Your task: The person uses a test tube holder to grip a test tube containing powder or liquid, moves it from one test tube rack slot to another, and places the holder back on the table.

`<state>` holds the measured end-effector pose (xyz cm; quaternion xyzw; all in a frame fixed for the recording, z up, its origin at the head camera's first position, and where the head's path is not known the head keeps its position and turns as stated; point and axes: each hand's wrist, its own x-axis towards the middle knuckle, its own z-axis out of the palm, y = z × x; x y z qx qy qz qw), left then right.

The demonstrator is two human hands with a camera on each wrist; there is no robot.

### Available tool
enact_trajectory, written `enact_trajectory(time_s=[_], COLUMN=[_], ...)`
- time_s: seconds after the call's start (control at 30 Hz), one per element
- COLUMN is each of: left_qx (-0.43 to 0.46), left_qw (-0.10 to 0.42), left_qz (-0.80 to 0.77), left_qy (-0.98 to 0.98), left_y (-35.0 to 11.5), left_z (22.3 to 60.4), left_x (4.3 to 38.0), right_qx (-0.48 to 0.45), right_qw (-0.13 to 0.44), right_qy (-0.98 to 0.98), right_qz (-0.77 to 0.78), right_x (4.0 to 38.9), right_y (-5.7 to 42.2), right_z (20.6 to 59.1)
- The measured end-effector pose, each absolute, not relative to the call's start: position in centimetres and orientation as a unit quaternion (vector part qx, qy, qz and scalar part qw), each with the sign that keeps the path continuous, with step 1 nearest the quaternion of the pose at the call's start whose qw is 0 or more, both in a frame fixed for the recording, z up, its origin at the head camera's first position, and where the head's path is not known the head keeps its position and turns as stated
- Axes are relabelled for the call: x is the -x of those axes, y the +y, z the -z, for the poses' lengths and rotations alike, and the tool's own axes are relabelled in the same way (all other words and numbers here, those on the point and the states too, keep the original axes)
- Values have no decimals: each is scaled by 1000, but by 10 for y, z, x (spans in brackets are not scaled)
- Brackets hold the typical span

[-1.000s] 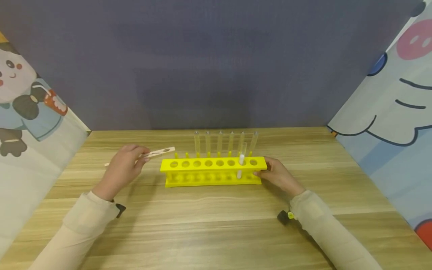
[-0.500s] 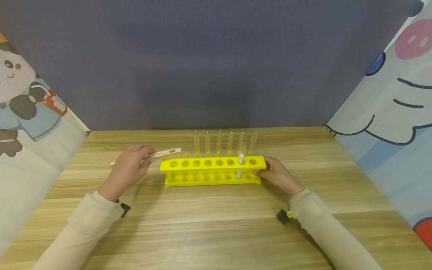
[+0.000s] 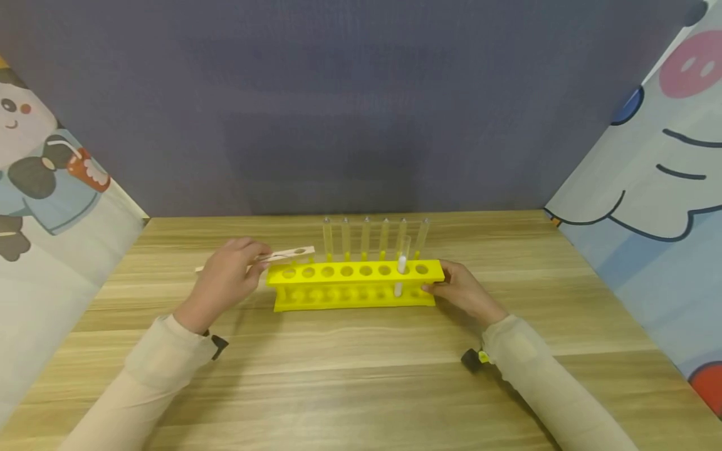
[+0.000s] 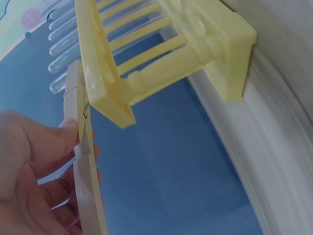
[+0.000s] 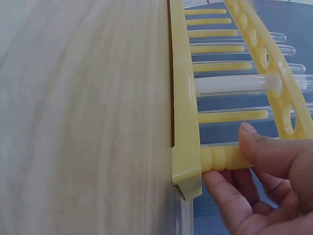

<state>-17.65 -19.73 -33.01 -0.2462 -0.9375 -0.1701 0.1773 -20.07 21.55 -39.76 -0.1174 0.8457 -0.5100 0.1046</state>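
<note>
My left hand [image 3: 228, 275] pinches a wooden test tube holder [image 3: 287, 254] between thumb and fingers. In the left wrist view its spring-side end overlaps the left end of the yellow test tube rack [image 4: 234, 63]. My right hand [image 3: 465, 293] grips the rack's right end post [image 5: 230, 157], thumb on one side and fingers on the other. An upright test tube [image 3: 402, 264] with white contents stands in the second hole from the right. Behind, several clear tubes [image 3: 365, 235] are set upside down on the rack's pegs.
The rack stands on a wood-grain table [image 3: 338, 376]. A dark grey panel [image 3: 361, 125] rises at the table's far edge, and cartoon-printed walls [image 3: 665, 250] flank both sides. Each wrist wears a small dark device [image 3: 471, 360].
My left hand has moved right with the test tube holder, whose tip now reaches over the rack's left back edge. The right hand keeps its grip on the rack's right end.
</note>
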Motion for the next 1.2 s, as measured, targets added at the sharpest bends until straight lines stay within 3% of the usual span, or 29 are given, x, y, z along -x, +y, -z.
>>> enact_trajectory(time_s=[1.2], left_qx=[278], left_qw=[161], left_qz=[164], left_qy=[-933], left_y=[-162], left_z=[327], left_x=[175], right_qx=[120], right_qw=[101], right_qy=[850], right_qz=[504], right_x=[202], right_y=[216], right_z=[398])
